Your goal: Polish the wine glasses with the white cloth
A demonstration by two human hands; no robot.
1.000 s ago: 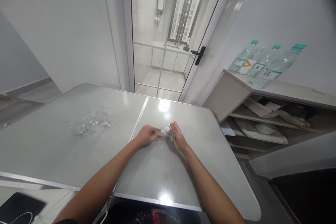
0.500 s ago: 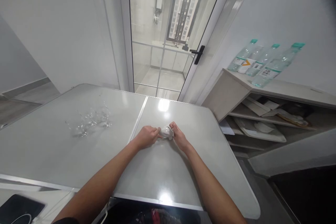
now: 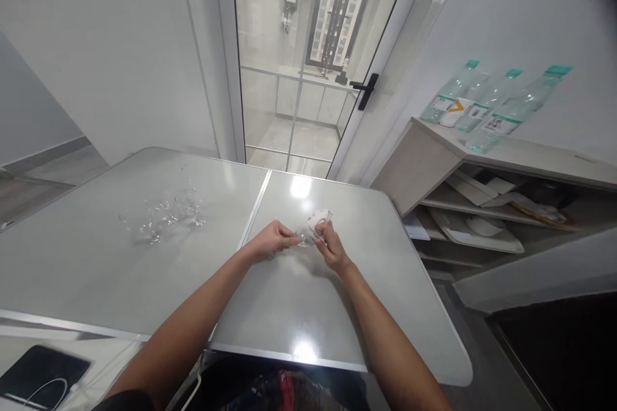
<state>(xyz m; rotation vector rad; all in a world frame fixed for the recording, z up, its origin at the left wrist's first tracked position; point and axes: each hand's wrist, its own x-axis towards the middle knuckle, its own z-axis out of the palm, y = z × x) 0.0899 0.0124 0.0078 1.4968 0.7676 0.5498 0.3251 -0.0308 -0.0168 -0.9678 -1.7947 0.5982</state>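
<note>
A small clear, rounded piece of glassware (image 3: pixel 303 236) is held between my hands just above the table (image 3: pixel 289 308). My left hand (image 3: pixel 274 240) is closed, with its fingertips pinching the left end of the glassware. Crumpled white tissue or cloth (image 3: pixel 318 217) is bunched in my right hand (image 3: pixel 331 248), whose fingers wrap round it against the glassware's right side. Part of the glassware is hidden by the white material and my fingers, so its full shape cannot be made out. On the left half of the table lies a cluster of clear, shiny glass-like pieces (image 3: pixel 168 215).
A shelf unit (image 3: pixel 438 141) stands to the right, with several clear bottles with green caps (image 3: pixel 501 115) on top. Behind the table is a glazed door (image 3: pixel 270 103) with a black handle (image 3: pixel 367 91). A dark flat device (image 3: pixel 41 372) lies at lower left.
The white material has shifted upward over the glassware, with more of it standing above my right hand. My right hand has turned slightly. The view has tilted down a little.
</note>
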